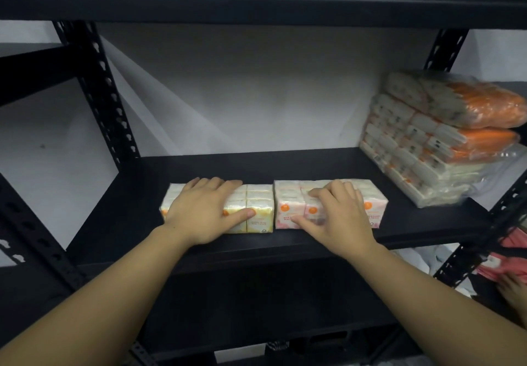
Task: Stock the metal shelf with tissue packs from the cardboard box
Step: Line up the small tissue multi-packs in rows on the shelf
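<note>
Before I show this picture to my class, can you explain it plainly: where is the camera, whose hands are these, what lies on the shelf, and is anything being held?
The one picture comes from a camera worn on a person's head, looking forward and down, so the two bare arms are the wearer's own. There is no machine. The left hand lies over a yellow tissue pack, its thumb on the front. The right hand grips a pink tissue pack beside it, a narrow gap between the packs. Both sit on a black metal shelf. At the right end stands a stack of orange-and-white wrapped packs. The cardboard box is not visible.
</note>
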`<action>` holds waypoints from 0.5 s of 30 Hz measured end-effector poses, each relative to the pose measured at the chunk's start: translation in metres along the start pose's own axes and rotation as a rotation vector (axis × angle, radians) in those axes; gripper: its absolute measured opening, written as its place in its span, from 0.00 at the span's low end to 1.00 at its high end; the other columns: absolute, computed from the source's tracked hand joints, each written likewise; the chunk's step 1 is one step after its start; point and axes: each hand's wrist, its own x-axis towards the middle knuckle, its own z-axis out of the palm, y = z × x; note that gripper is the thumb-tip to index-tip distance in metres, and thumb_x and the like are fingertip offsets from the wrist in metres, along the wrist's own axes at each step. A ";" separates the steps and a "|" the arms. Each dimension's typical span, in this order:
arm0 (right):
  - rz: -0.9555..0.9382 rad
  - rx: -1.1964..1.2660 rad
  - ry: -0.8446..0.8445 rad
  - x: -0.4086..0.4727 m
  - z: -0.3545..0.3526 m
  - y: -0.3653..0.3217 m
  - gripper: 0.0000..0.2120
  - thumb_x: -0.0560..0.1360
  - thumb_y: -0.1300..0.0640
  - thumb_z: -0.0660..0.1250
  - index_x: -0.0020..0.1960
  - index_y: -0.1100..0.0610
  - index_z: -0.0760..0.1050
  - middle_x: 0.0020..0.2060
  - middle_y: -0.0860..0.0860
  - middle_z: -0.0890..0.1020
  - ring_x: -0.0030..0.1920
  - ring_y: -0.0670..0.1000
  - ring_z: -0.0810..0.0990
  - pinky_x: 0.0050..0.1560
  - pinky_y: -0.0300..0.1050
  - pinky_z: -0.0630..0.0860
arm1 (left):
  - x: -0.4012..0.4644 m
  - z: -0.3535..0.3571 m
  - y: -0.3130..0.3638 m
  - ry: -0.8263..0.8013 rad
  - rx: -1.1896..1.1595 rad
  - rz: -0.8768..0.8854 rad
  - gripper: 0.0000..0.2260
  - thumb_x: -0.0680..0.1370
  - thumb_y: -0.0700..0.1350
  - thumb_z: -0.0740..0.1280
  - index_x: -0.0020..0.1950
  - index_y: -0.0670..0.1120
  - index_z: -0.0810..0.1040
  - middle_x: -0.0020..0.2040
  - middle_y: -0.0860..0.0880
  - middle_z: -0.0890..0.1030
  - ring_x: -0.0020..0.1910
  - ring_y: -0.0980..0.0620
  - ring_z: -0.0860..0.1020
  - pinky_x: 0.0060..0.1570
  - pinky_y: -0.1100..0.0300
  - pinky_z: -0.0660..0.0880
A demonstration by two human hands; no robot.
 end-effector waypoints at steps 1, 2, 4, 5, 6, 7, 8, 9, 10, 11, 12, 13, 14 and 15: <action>-0.002 -0.007 -0.001 0.002 -0.002 -0.002 0.30 0.69 0.28 0.71 0.60 0.50 0.80 0.52 0.45 0.73 0.54 0.49 0.71 0.60 0.52 0.74 | 0.000 0.000 0.001 0.007 0.002 -0.001 0.40 0.74 0.80 0.45 0.80 0.60 0.62 0.71 0.54 0.75 0.69 0.50 0.73 0.77 0.48 0.61; -0.012 -0.019 0.000 0.006 -0.005 -0.003 0.31 0.68 0.27 0.71 0.58 0.50 0.80 0.51 0.45 0.73 0.53 0.49 0.71 0.59 0.53 0.74 | 0.000 0.000 0.001 0.010 0.005 -0.002 0.40 0.74 0.80 0.44 0.80 0.60 0.62 0.72 0.54 0.75 0.70 0.50 0.72 0.77 0.47 0.61; -0.032 -0.045 -0.010 0.014 -0.010 -0.004 0.33 0.65 0.24 0.69 0.57 0.49 0.79 0.52 0.46 0.73 0.54 0.50 0.71 0.59 0.54 0.74 | 0.001 0.000 0.001 0.004 0.013 0.001 0.43 0.73 0.81 0.44 0.81 0.59 0.60 0.74 0.53 0.73 0.72 0.49 0.71 0.78 0.46 0.60; -0.031 -0.051 -0.042 0.018 -0.011 -0.004 0.35 0.64 0.23 0.69 0.59 0.48 0.77 0.56 0.48 0.74 0.57 0.51 0.72 0.62 0.55 0.74 | 0.001 0.000 0.002 -0.005 0.024 0.004 0.45 0.72 0.82 0.45 0.82 0.59 0.58 0.76 0.52 0.71 0.74 0.49 0.70 0.79 0.46 0.58; -0.025 -0.058 -0.092 0.021 -0.010 -0.003 0.39 0.64 0.22 0.68 0.64 0.47 0.75 0.63 0.49 0.74 0.63 0.53 0.72 0.68 0.55 0.72 | 0.001 0.001 0.003 -0.012 0.043 0.004 0.46 0.71 0.83 0.47 0.83 0.59 0.56 0.78 0.52 0.69 0.75 0.48 0.68 0.80 0.45 0.57; -0.029 -0.074 -0.139 0.023 -0.008 -0.002 0.43 0.65 0.21 0.66 0.70 0.47 0.72 0.70 0.50 0.72 0.70 0.54 0.70 0.73 0.56 0.68 | 0.001 0.001 0.004 -0.015 0.069 0.000 0.46 0.71 0.83 0.48 0.84 0.59 0.54 0.79 0.52 0.68 0.76 0.48 0.68 0.80 0.45 0.56; -0.050 -0.099 -0.168 0.024 -0.005 -0.001 0.47 0.66 0.19 0.64 0.76 0.47 0.68 0.75 0.51 0.70 0.75 0.54 0.68 0.77 0.56 0.64 | 0.001 0.002 0.005 -0.011 0.094 -0.007 0.46 0.71 0.83 0.48 0.84 0.60 0.53 0.80 0.52 0.67 0.77 0.48 0.67 0.80 0.46 0.56; -0.077 -0.122 -0.178 0.026 -0.001 0.000 0.50 0.67 0.18 0.61 0.79 0.48 0.65 0.77 0.50 0.70 0.77 0.54 0.67 0.78 0.55 0.60 | 0.002 0.004 0.006 -0.003 0.111 -0.014 0.45 0.72 0.82 0.48 0.84 0.60 0.52 0.80 0.52 0.67 0.77 0.49 0.67 0.80 0.46 0.56; -0.102 -0.141 -0.177 0.027 0.002 0.001 0.50 0.68 0.18 0.59 0.80 0.49 0.64 0.77 0.50 0.70 0.77 0.54 0.67 0.79 0.55 0.59 | 0.003 0.005 0.006 0.005 0.125 -0.019 0.45 0.72 0.82 0.47 0.84 0.60 0.53 0.79 0.52 0.68 0.76 0.49 0.68 0.80 0.46 0.56; -0.119 -0.153 -0.173 0.029 0.004 0.003 0.50 0.69 0.18 0.58 0.80 0.49 0.64 0.77 0.50 0.71 0.77 0.53 0.68 0.79 0.54 0.59 | 0.005 0.006 0.006 0.010 0.136 -0.022 0.45 0.72 0.82 0.46 0.84 0.60 0.53 0.78 0.53 0.69 0.75 0.49 0.69 0.79 0.46 0.57; -0.132 -0.159 -0.167 0.032 0.007 0.005 0.49 0.70 0.19 0.58 0.80 0.50 0.64 0.77 0.50 0.71 0.77 0.53 0.69 0.79 0.54 0.60 | 0.007 0.007 0.005 0.014 0.144 -0.027 0.45 0.72 0.82 0.45 0.83 0.59 0.54 0.77 0.53 0.71 0.74 0.49 0.70 0.79 0.46 0.58; -0.141 -0.165 -0.159 0.034 0.009 0.007 0.49 0.70 0.19 0.58 0.80 0.50 0.65 0.76 0.50 0.72 0.76 0.54 0.70 0.79 0.55 0.61 | 0.009 0.008 0.005 0.018 0.148 -0.032 0.45 0.72 0.82 0.44 0.83 0.59 0.55 0.76 0.53 0.72 0.73 0.49 0.71 0.78 0.46 0.59; -0.146 -0.167 -0.152 0.037 0.012 0.009 0.49 0.70 0.19 0.57 0.79 0.50 0.66 0.75 0.50 0.73 0.75 0.54 0.71 0.78 0.55 0.63 | 0.012 0.009 0.005 0.022 0.150 -0.036 0.46 0.71 0.82 0.44 0.83 0.59 0.56 0.75 0.53 0.73 0.73 0.48 0.72 0.78 0.46 0.60; -0.149 -0.163 -0.143 0.040 0.015 0.011 0.49 0.70 0.18 0.57 0.78 0.50 0.68 0.75 0.50 0.74 0.75 0.54 0.72 0.77 0.55 0.64 | 0.015 0.009 0.004 0.025 0.152 -0.041 0.46 0.71 0.82 0.44 0.83 0.59 0.56 0.75 0.53 0.73 0.72 0.48 0.72 0.77 0.46 0.61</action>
